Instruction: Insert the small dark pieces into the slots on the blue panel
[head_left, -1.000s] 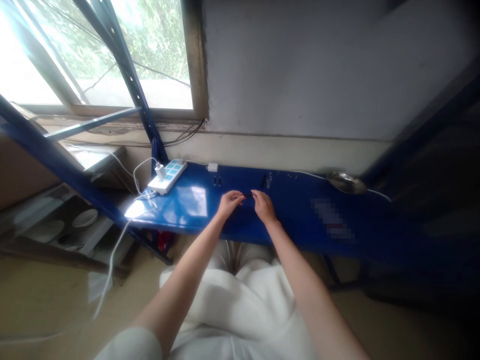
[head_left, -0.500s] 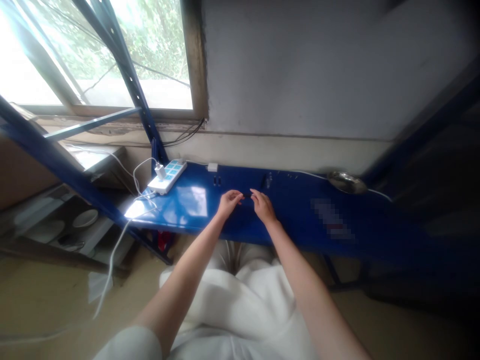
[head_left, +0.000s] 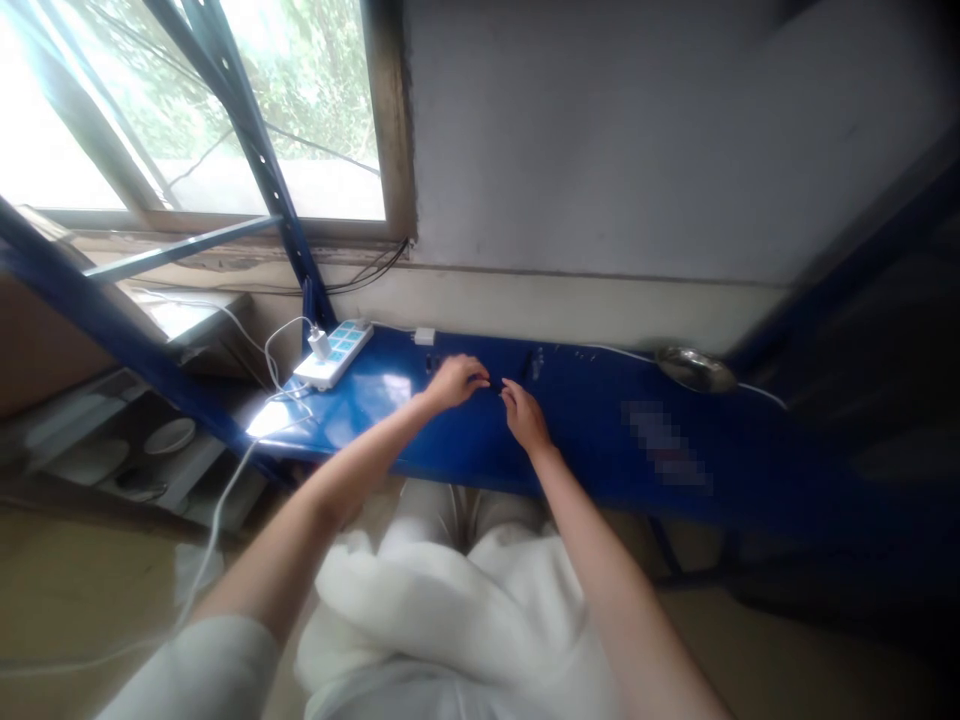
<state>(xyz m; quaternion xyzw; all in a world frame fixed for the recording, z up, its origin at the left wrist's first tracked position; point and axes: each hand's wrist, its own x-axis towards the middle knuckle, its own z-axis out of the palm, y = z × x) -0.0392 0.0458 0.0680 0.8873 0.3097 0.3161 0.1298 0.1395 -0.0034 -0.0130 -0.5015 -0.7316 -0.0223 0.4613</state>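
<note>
My right hand [head_left: 527, 415] is closed in a pinch on a small dark piece [head_left: 495, 387], too small to make out in detail, above the blue table [head_left: 480, 455]. My left hand [head_left: 457, 381] is to its left, fingers bent together with the tips close to the same piece. Whether those tips touch it or hold something else is hidden. Behind the left hand, a small black part [head_left: 430, 363] lies on the table, partly beside the fingers. Beyond the right hand lie a dark slim item [head_left: 526, 363] and some small clear pieces [head_left: 538, 363].
A white power strip [head_left: 324, 372] with a plugged-in charger [head_left: 319, 343] and cables is at the table's left. A white adapter [head_left: 424, 337] sits by the wall. Tiny bits [head_left: 585, 355] and a shiny metal dish [head_left: 696, 370] are along the back right. Blue posts [head_left: 259, 165] frame the left side.
My left hand has turned and moved slightly up and away from the pinch it shared with my right hand, now covering part of the black parts behind. The right hand has barely moved.
</note>
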